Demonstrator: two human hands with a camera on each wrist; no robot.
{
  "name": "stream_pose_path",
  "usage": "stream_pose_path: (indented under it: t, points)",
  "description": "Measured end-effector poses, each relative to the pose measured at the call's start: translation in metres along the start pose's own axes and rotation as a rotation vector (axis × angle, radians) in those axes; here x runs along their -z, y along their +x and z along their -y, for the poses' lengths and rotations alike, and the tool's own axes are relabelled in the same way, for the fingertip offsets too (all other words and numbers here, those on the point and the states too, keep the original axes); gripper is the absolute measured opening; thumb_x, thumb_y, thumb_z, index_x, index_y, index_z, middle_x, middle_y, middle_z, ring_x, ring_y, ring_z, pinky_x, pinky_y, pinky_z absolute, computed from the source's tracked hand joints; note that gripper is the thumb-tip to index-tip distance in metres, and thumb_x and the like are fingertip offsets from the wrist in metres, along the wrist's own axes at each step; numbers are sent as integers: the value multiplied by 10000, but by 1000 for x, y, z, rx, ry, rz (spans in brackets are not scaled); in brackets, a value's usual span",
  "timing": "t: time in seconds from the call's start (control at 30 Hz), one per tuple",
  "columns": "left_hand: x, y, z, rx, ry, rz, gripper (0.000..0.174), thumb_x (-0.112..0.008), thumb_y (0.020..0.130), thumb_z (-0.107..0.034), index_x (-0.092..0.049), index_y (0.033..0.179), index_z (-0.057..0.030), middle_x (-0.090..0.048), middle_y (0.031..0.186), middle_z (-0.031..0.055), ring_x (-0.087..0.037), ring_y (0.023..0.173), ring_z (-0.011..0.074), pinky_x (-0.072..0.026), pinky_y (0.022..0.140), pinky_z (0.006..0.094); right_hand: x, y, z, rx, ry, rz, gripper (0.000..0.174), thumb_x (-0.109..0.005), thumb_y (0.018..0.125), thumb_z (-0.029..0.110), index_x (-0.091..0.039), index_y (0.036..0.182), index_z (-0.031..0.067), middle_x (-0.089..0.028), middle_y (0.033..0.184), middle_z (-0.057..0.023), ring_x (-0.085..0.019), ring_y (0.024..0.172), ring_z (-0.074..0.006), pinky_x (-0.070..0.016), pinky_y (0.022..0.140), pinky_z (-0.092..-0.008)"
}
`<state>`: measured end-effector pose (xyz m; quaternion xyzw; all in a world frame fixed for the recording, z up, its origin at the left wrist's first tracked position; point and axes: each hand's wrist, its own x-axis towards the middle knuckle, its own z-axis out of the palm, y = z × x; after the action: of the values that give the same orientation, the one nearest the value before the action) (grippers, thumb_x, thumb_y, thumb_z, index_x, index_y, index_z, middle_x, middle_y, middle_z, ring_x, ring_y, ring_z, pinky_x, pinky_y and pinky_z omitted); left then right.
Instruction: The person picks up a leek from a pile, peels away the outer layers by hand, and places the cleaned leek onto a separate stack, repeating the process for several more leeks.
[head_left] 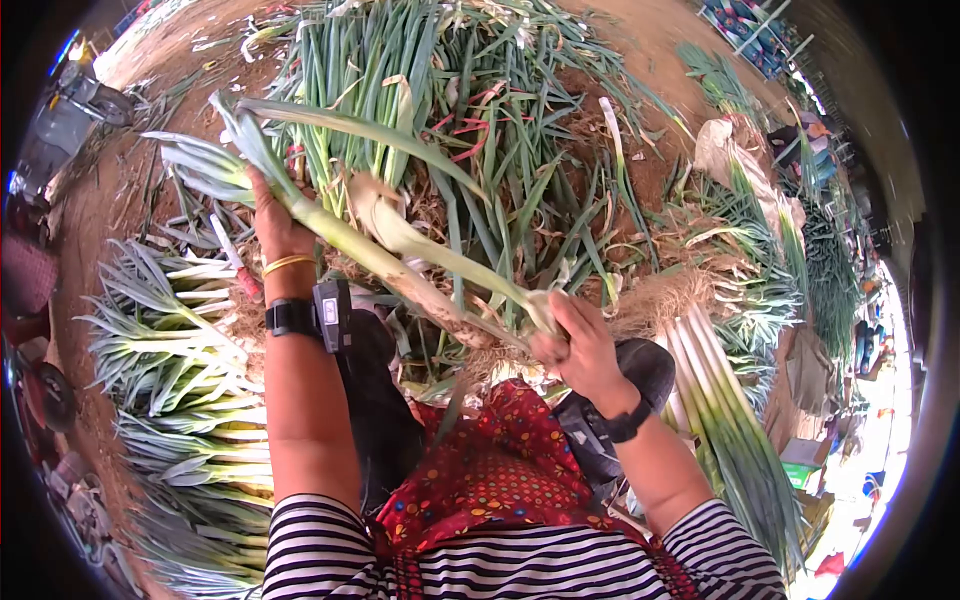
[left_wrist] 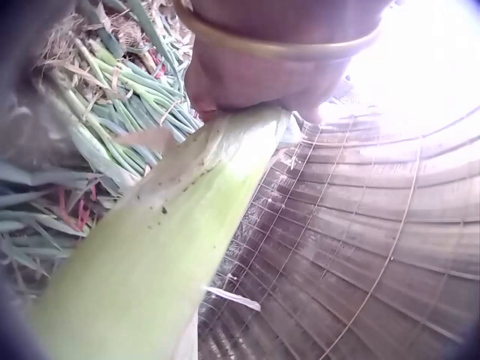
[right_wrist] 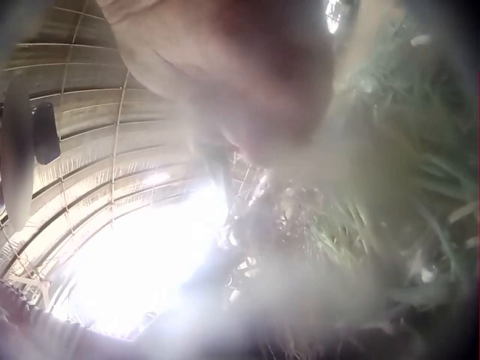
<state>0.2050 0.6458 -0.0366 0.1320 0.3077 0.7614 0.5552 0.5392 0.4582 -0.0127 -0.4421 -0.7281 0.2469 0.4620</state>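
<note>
In the head view the left hand point(head_left: 277, 222) grips a thick green onion stalk point(head_left: 345, 238) near its leafy top, the stalk slanting down to its roots by the lap. A loose outer leaf point(head_left: 450, 262) bends away from the stalk, and the right hand point(head_left: 582, 345) pinches its lower end near the roots. The left wrist view shows the pale green stalk point(left_wrist: 172, 217) large, below the left hand point(left_wrist: 262, 75). Blurred in the right wrist view, the right hand point(right_wrist: 232, 67) hides what its fingers hold.
Piled long onions point(head_left: 370, 90) lie ahead. Leafy onions point(head_left: 190, 430) line the left side, with a knife point(head_left: 235, 258) near the left wrist. Several white-stemmed onions point(head_left: 725, 410) lie by the right forearm. A red patterned apron point(head_left: 480, 460) covers the lap.
</note>
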Motion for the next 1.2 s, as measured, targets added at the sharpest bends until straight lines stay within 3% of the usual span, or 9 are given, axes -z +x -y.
stream_pose_path:
  t: [0.07,0.17,0.23,0.37,0.57,0.77,0.83,0.97,1.2]
  points:
    - [-6,-6,3,-39,71,-45,477,-557,825,-505,-572,912,-36,-560,678,57,-499,533,147,-434,497,261,22,-27,-13,-47,-235,250,523,-660,694,-38,-476,1182,-5,-540,1027,-124,-544,654,-184,-439,558,-299]
    - [0,-1,-12,-103,119,-106,488,-581,811,-500,-561,891,-19,-572,698,72,-519,563,158,-442,509,277,51,-38,17,222,-572,204,401,-607,789,52,-491,1170,3,-549,1022,-141,-563,741,-266,-448,630,-322]
    - [10,8,-27,-140,187,-189,516,-587,800,-515,-558,893,-9,-569,691,79,-533,582,168,-457,527,296,74,-61,21,-748,32,265,359,-535,866,182,-493,1181,17,-545,1067,-162,-547,878,-328,-450,720,-349]
    - [2,-1,-13,-124,163,-39,539,-583,813,-495,-537,984,14,-595,812,98,-560,677,174,-487,602,304,60,-32,5,-439,-463,392,398,-495,891,288,-497,1182,17,-551,1104,-203,-518,1030,-359,-421,851,-382]
    - [-49,-59,25,34,224,197,487,-467,911,-397,-495,1141,31,-595,1029,145,-577,892,188,-475,789,299,-12,91,20,-302,-86,234,559,-530,859,426,-474,1214,-3,-516,1211,-195,-493,1134,-304,-375,948,-340]
    - [-66,-85,38,127,416,409,467,-403,938,-391,-514,1140,15,-619,981,103,-584,819,137,-467,742,255,-69,145,-6,-427,106,477,414,-538,868,289,-530,1102,-52,-627,970,-142,-607,882,-223,-466,809,-308]
    - [-66,-84,43,94,439,399,450,-411,937,-380,-523,1123,14,-622,953,93,-584,792,135,-467,718,252,-73,149,-7,-610,535,440,295,-510,854,222,-562,1007,-25,-631,873,-132,-613,784,-210,-493,718,-312]
    - [-62,-79,47,100,440,390,388,-454,927,-346,-537,1080,0,-620,914,75,-577,735,127,-470,645,258,-69,155,7,-889,650,453,223,-468,820,184,-546,898,-10,-619,839,-140,-595,704,-199,-494,642,-299]
    - [-58,-73,44,221,340,331,316,-506,911,-279,-512,1133,-54,-597,969,69,-575,809,140,-479,668,272,-74,151,0,-872,836,453,225,-495,794,175,-566,902,-10,-626,811,-111,-591,660,-194,-470,588,-313]
